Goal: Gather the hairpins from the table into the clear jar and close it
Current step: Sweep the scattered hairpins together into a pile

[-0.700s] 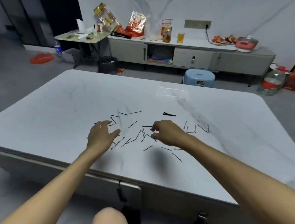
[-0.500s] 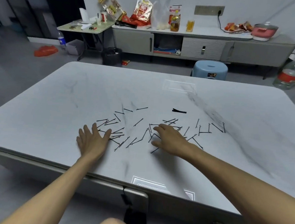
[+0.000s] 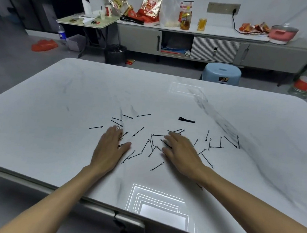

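Several thin black hairpins point(image 3: 146, 149) lie scattered across the middle of the white marble table point(image 3: 57, 108). My left hand point(image 3: 110, 148) lies flat on the table with straight fingers, covering a small bunch of pins at its fingertips. My right hand point(image 3: 180, 153) also lies flat, fingers spread over pins near the centre. More hairpins point(image 3: 221, 142) lie to the right of it, one hairpin point(image 3: 96, 127) lies left of my left hand. A thicker black clip point(image 3: 186, 120) lies farther back. No clear jar is in view.
The table's near edge point(image 3: 32, 180) runs just below my forearms. Beyond the table stand a blue stool point(image 3: 221, 74), a grey sideboard point(image 3: 210, 47) with food packets, a black bin point(image 3: 115, 54) and a small side table point(image 3: 86, 20).
Both hands went from raised and curled to flat on the table. My left hand slid forward and right onto pins; my right hand stayed near the centre.
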`<state>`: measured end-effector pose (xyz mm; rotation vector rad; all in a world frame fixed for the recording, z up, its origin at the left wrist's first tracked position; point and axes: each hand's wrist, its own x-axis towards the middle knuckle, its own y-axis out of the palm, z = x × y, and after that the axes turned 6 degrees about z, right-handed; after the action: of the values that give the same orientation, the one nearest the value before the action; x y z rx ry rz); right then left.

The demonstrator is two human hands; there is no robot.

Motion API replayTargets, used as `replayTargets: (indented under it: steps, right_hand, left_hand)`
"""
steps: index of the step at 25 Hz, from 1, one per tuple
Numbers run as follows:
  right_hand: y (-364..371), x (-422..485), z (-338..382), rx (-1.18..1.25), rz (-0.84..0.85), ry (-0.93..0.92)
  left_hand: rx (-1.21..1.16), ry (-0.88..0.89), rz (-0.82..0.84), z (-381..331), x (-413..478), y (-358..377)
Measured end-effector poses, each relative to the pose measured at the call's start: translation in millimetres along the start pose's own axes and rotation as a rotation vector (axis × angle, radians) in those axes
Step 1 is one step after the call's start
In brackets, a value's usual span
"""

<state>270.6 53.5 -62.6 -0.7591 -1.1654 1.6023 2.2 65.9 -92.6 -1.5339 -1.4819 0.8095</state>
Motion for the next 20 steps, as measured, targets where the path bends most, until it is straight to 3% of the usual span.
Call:
replayTargets:
  steps: [3, 4, 6, 9, 13, 15, 17, 20]
  right_hand:
    - [-17, 5, -54, -0.137, -0.163, 0.406]
    - [-21, 3, -72, -0.129, -0.139, 0.587]
    - [-22, -1, -95, -0.012, -0.04, 0.812]
    - [-10, 8, -100, 0.023, -0.019, 0.758]
    - [-9, 22, -98, 0.058, -0.042, 0.505]
    - [-15, 37, -102, 0.095, -0.01, 0.418]
    - [-17, 58, -101, 0.061, 0.071, 0.334]
    - [-9, 74, -86, -0.054, 0.142, 0.2]
  left_hand:
    - [0.018, -0.288, -0.084, 15, 22, -7]
    - [0.035, -0.398, -0.031, 19, 28, -8]
    - [0.115, -0.427, 0.065, 21, 35, -2]
    - [0.078, -0.219, 0.104, 9, 40, 6]
    - [0.011, 0.014, 0.224, -16, 34, 16]
    - [-0.074, 0.049, 0.251, -23, 33, 16]
    - [-0.156, 0.058, 0.176, -24, 44, 8]
    - [-0.071, -0.092, 0.101, -10, 87, -3]
